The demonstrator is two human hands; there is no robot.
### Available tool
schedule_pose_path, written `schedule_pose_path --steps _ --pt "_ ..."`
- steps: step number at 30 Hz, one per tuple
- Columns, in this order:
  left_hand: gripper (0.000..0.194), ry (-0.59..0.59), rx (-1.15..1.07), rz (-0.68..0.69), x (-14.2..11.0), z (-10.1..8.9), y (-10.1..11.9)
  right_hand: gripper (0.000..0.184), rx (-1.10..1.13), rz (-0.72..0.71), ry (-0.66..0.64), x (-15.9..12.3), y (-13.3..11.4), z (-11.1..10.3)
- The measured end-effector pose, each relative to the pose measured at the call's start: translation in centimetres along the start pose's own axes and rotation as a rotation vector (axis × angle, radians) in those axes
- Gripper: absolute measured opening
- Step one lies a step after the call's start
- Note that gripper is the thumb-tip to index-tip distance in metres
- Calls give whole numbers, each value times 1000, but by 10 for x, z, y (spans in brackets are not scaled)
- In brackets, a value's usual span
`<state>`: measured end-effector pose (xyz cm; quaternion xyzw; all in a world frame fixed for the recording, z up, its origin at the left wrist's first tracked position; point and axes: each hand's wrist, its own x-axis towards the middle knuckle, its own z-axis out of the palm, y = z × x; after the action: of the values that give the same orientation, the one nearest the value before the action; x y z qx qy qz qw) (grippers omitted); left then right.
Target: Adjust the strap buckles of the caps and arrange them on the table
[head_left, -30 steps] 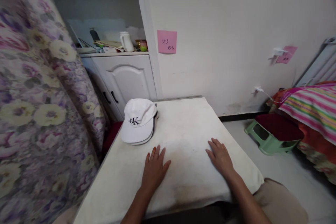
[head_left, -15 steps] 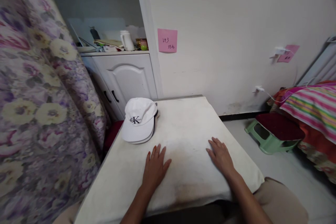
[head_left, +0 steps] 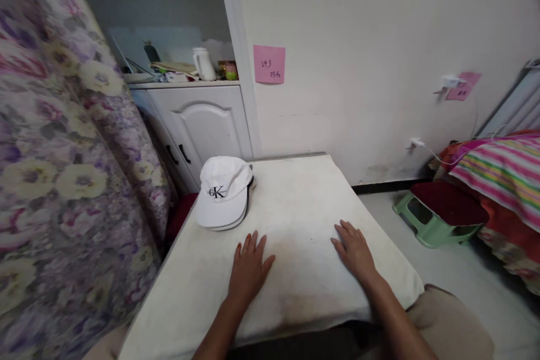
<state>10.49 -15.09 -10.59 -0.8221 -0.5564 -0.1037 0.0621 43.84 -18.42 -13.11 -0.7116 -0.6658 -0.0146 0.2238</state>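
My left hand (head_left: 248, 268) lies flat and open on the white cloth-covered table (head_left: 295, 202), fingers spread, holding nothing. My right hand (head_left: 355, 252) rests flat and open on the same cloth, further right. A short way beyond my left hand sits a stack of white caps (head_left: 223, 193). The top cap bears black letters and its brim points toward me. Neither hand touches the caps.
A flowered curtain (head_left: 59, 157) hangs along the left. Behind the table stand a white cabinet (head_left: 202, 124) with a jug (head_left: 203, 64) and clutter on top, and a wall with a pink note (head_left: 269, 64). A green stool (head_left: 439, 214) and a striped blanket (head_left: 502, 171) are at the right.
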Motion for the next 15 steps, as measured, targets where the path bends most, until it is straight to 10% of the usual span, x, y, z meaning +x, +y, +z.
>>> schedule_pose_path --steps 15 --pt "55 -4 7 4 0 0 0 44 2 -13 24 -1 1 1"
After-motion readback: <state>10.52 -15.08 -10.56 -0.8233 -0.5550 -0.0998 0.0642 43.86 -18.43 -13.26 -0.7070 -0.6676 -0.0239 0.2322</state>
